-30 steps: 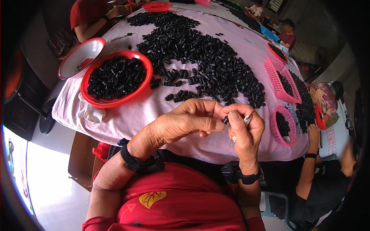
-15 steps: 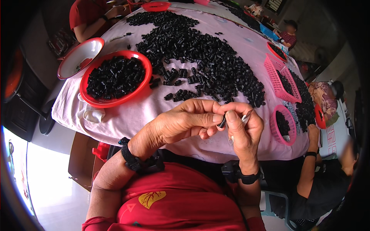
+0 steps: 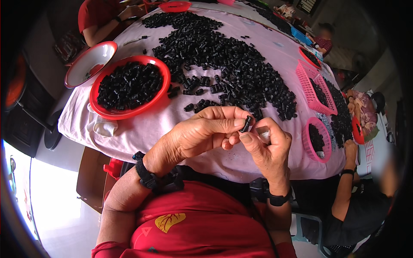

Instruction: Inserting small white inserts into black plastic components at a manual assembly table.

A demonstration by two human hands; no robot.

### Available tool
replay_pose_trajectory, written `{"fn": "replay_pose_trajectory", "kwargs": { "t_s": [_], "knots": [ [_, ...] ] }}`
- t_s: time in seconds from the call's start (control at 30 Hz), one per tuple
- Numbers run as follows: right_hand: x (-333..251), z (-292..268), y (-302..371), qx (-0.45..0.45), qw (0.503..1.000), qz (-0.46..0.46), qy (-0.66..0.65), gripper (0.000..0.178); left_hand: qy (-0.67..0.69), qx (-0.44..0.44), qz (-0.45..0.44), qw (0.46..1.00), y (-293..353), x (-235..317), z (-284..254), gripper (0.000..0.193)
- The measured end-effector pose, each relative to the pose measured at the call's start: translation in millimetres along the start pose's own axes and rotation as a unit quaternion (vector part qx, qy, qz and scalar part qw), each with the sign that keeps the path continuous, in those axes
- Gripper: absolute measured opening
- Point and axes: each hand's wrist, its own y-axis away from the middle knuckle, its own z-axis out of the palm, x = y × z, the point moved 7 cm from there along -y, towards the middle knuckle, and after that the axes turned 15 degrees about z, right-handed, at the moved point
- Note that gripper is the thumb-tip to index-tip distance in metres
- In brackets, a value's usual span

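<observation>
Over the near edge of the cloth-covered table, my left hand (image 3: pixel 204 134) pinches a small black cylindrical piece (image 3: pixel 246 124) between thumb and forefinger, holding it tilted. My right hand (image 3: pixel 272 151) is close beside it, thumb just below the piece and fingers curled. A small whitish, shiny object (image 3: pixel 263 134) shows inside those curled fingers; most of it is hidden, and its kind cannot be told. Beyond my hands spreads a large heap of similar black pieces (image 3: pixel 223 60). To the left, a red basin (image 3: pixel 164 92) is filled with more of them.
A white enamel bowl (image 3: pixel 81 64) with a red rim leans beside the red basin. At right are a pink rectangular basket (image 3: pixel 304 84) and a round pink basket (image 3: pixel 328 146) holding black pieces. A co-worker's arm (image 3: pixel 342 189) rests at the right edge; others sit farther off.
My right thumb has drawn down and away from the black piece, which now stands more exposed in my left fingers. The whitish object has turned within my right hand.
</observation>
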Motion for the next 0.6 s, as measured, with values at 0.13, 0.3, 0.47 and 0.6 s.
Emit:
{"fn": "replay_pose_trajectory", "kwargs": {
  "t_s": [0.13, 0.3, 0.47, 0.6],
  "knots": [
    [2, 5, -1, -0.020, 0.999, -0.005, 0.026, 0.033, -0.013, 0.000, -0.008, 1.000, 1, -1, -1, 0.026],
    [0, 9, 0, 0.003, 1.000, 0.001, 0.015, 0.039, -0.010, -0.008, -0.001, 1.000, 2, 1, -2, 0.027],
    [-1, 4, 1, -0.004, 0.998, 0.038, 0.059, 0.036, -0.024, 0.155, 0.142, 0.977, -4, 34, -28, 0.017],
    [-1, 2, 2, 0.013, 0.997, 0.032, 0.072, 0.032, 0.135, 0.270, 0.268, 0.915, 6, 82, -87, 0.011]
  ]
}}
